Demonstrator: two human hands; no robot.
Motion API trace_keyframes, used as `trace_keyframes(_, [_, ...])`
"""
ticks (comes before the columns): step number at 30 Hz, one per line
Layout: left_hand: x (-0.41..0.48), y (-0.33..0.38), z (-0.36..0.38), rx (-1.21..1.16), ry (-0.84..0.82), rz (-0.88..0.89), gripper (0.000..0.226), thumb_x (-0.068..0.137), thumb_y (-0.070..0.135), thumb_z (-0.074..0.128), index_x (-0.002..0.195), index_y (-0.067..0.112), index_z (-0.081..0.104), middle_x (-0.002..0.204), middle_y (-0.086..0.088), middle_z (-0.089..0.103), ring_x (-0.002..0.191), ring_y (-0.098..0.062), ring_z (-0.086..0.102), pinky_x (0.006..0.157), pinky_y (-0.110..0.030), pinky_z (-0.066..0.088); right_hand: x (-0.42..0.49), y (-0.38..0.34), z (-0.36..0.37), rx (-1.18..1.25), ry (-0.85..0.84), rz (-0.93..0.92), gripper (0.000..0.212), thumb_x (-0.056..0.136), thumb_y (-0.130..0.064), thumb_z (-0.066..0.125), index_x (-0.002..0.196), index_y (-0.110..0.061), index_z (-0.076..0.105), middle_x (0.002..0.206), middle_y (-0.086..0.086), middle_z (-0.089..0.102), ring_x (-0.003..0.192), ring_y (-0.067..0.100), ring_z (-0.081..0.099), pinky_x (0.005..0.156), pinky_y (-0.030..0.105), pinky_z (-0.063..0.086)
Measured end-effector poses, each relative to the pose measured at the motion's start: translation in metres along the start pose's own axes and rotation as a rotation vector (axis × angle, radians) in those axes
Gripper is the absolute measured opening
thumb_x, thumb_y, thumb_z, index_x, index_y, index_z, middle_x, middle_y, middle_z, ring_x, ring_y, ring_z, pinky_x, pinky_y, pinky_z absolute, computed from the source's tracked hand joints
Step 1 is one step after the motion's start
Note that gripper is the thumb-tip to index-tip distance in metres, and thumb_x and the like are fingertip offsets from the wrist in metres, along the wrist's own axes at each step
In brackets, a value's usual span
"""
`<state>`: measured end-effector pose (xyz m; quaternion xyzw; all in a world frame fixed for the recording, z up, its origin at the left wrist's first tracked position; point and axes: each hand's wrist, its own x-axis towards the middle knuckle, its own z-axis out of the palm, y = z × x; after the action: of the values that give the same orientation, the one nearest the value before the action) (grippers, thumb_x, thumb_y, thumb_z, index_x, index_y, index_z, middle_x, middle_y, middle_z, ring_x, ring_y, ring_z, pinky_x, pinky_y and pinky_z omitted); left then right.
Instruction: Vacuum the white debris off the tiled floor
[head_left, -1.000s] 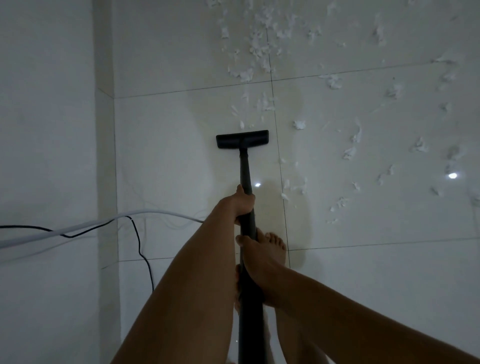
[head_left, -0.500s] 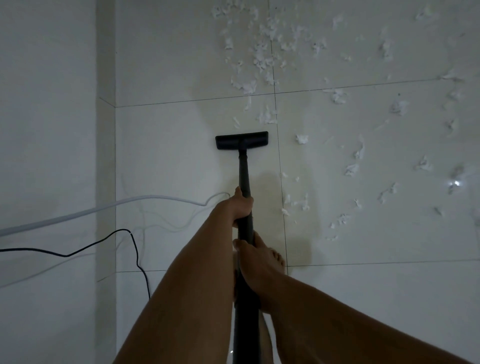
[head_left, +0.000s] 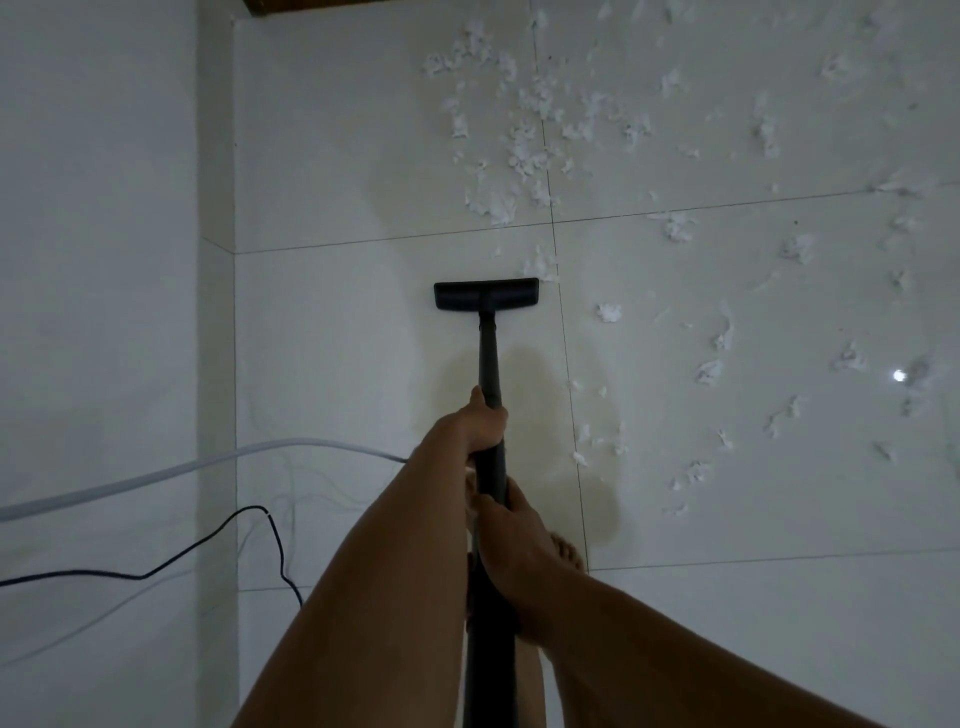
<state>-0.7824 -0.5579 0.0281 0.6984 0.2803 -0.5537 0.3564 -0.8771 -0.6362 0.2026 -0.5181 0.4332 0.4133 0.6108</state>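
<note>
A black vacuum wand (head_left: 488, 364) runs from me down to a flat black floor nozzle (head_left: 486, 294) resting on the white tiled floor (head_left: 337, 322). My left hand (head_left: 480, 423) grips the wand higher along it; my right hand (head_left: 511, 540) grips it closer to me. White shredded debris (head_left: 514, 135) lies thick just beyond the nozzle, with one clump (head_left: 540, 267) touching its far right corner. More scraps (head_left: 711, 371) are scattered across the tiles to the right.
A white wall (head_left: 98, 260) stands at the left. A pale hose (head_left: 156, 475) and a thin black cable (head_left: 208, 545) trail from the left toward me. My bare foot (head_left: 566, 553) shows under my right wrist. A bright light spot (head_left: 898, 375) reflects on the floor at right.
The nozzle has moved forward toward the thick debris, and small scraps just ahead of it are gone. The view has tilted up. Both hands keep their grip.
</note>
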Motion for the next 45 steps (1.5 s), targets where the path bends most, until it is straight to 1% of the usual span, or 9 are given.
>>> trace_keyframes(3, [0.004, 0.009, -0.017, 0.005, -0.003, 0.026, 0.071, 0.107, 0.037, 0.038, 0.162, 0.038, -0.007, 0.139, -0.024, 0.057, 0.116, -0.035, 0.064, 0.1, -0.052, 0.056, 0.009, -0.012, 0.01, 0.017, -0.008, 0.024, 0.023, 0.103, -0.024, 0.048, 0.126, -0.027, 0.051, 0.094, 0.017, 0.069, 0.053, 0.017, 0.062, 0.04, 0.022, 0.051])
trace_keyframes(7, [0.01, 0.022, -0.035, 0.008, -0.013, 0.04, 0.072, 0.107, 0.037, 0.037, 0.162, 0.038, -0.009, 0.143, -0.024, 0.053, 0.117, -0.036, 0.064, 0.1, -0.051, 0.056, 0.024, -0.026, 0.02, 0.011, -0.011, 0.015, 0.027, 0.104, -0.022, 0.048, 0.13, -0.026, 0.049, 0.071, 0.008, 0.054, 0.037, 0.01, 0.053, 0.039, 0.021, 0.048])
trace_keyframes(13, [0.021, 0.042, -0.055, -0.014, -0.008, 0.065, 0.074, 0.107, 0.035, 0.037, 0.162, 0.037, -0.013, 0.142, -0.023, 0.055, 0.117, -0.035, 0.064, 0.099, -0.051, 0.056, 0.041, -0.046, 0.026, 0.014, 0.0, 0.009, 0.019, 0.101, -0.025, 0.05, 0.117, -0.034, 0.053, 0.066, 0.008, 0.054, 0.039, 0.015, 0.055, 0.044, 0.028, 0.052])
trace_keyframes(20, [0.015, 0.059, -0.067, -0.016, 0.026, 0.085, 0.07, 0.108, 0.033, 0.036, 0.164, 0.033, -0.007, 0.142, -0.023, 0.055, 0.116, -0.034, 0.064, 0.1, -0.049, 0.056, 0.034, -0.069, 0.027, -0.008, -0.02, -0.01, 0.034, 0.103, -0.027, 0.048, 0.136, -0.035, 0.046, 0.065, 0.006, 0.055, 0.037, 0.011, 0.056, 0.042, 0.024, 0.051])
trace_keyframes(24, [-0.006, 0.066, -0.072, -0.06, 0.04, 0.106, 0.069, 0.109, 0.033, 0.035, 0.164, 0.033, -0.007, 0.14, -0.022, 0.055, 0.115, -0.033, 0.063, 0.086, -0.041, 0.056, 0.018, -0.077, 0.027, 0.018, -0.045, -0.007, 0.035, 0.104, -0.026, 0.048, 0.136, -0.037, 0.044, 0.063, 0.01, 0.054, 0.04, 0.017, 0.056, 0.044, 0.028, 0.052])
trace_keyframes(30, [-0.024, 0.094, -0.093, -0.139, 0.077, 0.141, 0.072, 0.108, 0.034, 0.038, 0.163, 0.035, -0.008, 0.138, -0.023, 0.058, 0.11, -0.031, 0.066, 0.085, -0.039, 0.057, 0.002, -0.108, 0.027, 0.011, -0.054, -0.041, 0.042, 0.105, -0.024, 0.045, 0.143, -0.039, 0.04, 0.068, 0.012, 0.054, 0.043, 0.018, 0.054, 0.039, 0.024, 0.049])
trace_keyframes(33, [-0.03, 0.102, -0.108, -0.107, 0.104, 0.15, 0.066, 0.109, 0.033, 0.039, 0.164, 0.034, 0.003, 0.123, -0.02, 0.064, 0.099, -0.026, 0.066, 0.069, -0.034, 0.054, -0.001, -0.117, 0.039, -0.009, -0.033, -0.085, 0.043, 0.105, -0.022, 0.045, 0.145, -0.035, 0.04, 0.075, 0.01, 0.057, 0.043, 0.015, 0.054, 0.034, 0.017, 0.044])
trace_keyframes(37, [-0.025, 0.092, -0.11, -0.073, 0.109, 0.124, 0.059, 0.109, 0.034, 0.041, 0.161, 0.03, 0.016, 0.111, -0.017, 0.064, 0.097, -0.027, 0.066, 0.088, -0.042, 0.059, 0.001, -0.111, 0.045, -0.03, -0.039, -0.071, 0.045, 0.104, -0.021, 0.043, 0.147, -0.033, 0.041, 0.101, 0.009, 0.065, 0.063, 0.017, 0.061, 0.032, 0.014, 0.043])
trace_keyframes(45, [-0.016, 0.082, -0.051, -0.081, 0.045, 0.111, 0.061, 0.108, 0.034, 0.039, 0.162, 0.032, 0.01, 0.13, -0.023, 0.062, 0.112, -0.034, 0.067, 0.094, -0.045, 0.058, -0.001, -0.089, 0.004, -0.049, -0.024, -0.034, 0.033, 0.104, -0.021, 0.045, 0.137, -0.027, 0.046, 0.09, 0.009, 0.058, 0.056, 0.014, 0.055, 0.032, 0.014, 0.042])
